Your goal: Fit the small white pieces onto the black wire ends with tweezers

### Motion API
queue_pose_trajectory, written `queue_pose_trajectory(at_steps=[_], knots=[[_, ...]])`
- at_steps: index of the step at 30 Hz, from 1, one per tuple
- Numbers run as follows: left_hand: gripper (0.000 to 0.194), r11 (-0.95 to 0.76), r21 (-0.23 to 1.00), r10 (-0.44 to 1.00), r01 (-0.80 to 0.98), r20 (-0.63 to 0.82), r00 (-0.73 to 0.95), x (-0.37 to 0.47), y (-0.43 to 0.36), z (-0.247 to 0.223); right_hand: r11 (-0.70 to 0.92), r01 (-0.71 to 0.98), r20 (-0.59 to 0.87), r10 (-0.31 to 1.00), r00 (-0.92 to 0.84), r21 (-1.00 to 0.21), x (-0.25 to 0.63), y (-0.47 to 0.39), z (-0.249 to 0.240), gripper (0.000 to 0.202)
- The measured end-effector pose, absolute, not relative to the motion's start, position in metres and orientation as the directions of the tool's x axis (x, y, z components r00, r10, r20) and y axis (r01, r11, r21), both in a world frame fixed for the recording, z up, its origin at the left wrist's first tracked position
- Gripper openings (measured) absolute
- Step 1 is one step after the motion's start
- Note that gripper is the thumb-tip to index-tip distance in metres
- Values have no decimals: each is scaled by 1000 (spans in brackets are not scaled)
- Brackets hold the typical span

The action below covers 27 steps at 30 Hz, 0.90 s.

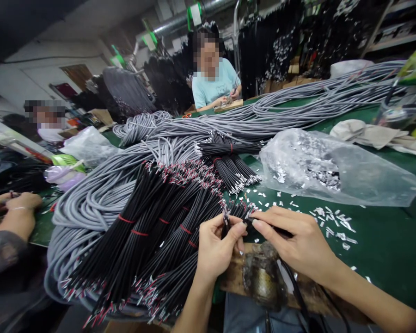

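My left hand (pixel 215 245) is closed in a pinch, with dark cable ends upright between thumb and fingers. Close beside it, my right hand (pixel 294 236) grips a black cable (pixel 300 296) that runs down past my wrist. The fingertips of both hands nearly meet; the small part between them is too fine to make out. Just below them, a worn metal fixture (pixel 265 280) sits on a wooden board (pixel 233 274). Left of my hands lie bundles of black cables (pixel 125 245) tied with red bands, their ends showing red and white wires.
Grey cables (pixel 90 199) are heaped behind and left of the bundles. Small silvery pieces (pixel 334 219) are scattered on the green table (pixel 384 240). A clear plastic bag (pixel 374 182) holds more such pieces. One person (pixel 215 85) sits opposite; another person's hand (pixel 24 203) is at left.
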State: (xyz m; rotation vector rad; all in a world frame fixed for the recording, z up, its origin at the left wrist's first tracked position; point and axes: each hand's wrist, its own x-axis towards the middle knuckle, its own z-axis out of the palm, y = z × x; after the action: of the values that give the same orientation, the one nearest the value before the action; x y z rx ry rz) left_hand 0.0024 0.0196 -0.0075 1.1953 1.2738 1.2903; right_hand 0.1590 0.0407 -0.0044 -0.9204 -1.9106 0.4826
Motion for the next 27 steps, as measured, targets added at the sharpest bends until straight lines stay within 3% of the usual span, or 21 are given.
queue_pose_trajectory(at_steps=[7, 12, 15, 19, 27], knots=[[24, -23, 996, 999, -86, 21, -24, -2, 19, -8, 509, 361, 430, 859, -279, -782, 161, 43, -4, 17], [22, -17, 999, 1000, 37, 17, -15, 3, 18, -4, 392, 274, 343, 916, -210, -878, 159, 44, -4, 18], [14, -46, 994, 996, 96, 53, -70, 6, 19, -2, 437, 246, 393, 895, -209, -865, 157, 43, -1, 11], [19, -22, 998, 988, 65, 31, -151, 8, 21, 0, 517, 266, 466, 853, -236, -813, 158, 41, 0, 11], [12, 1, 1000, 1000, 26, -1, 4, 4, 17, -6, 541, 315, 462, 837, -292, -780, 160, 43, -8, 14]])
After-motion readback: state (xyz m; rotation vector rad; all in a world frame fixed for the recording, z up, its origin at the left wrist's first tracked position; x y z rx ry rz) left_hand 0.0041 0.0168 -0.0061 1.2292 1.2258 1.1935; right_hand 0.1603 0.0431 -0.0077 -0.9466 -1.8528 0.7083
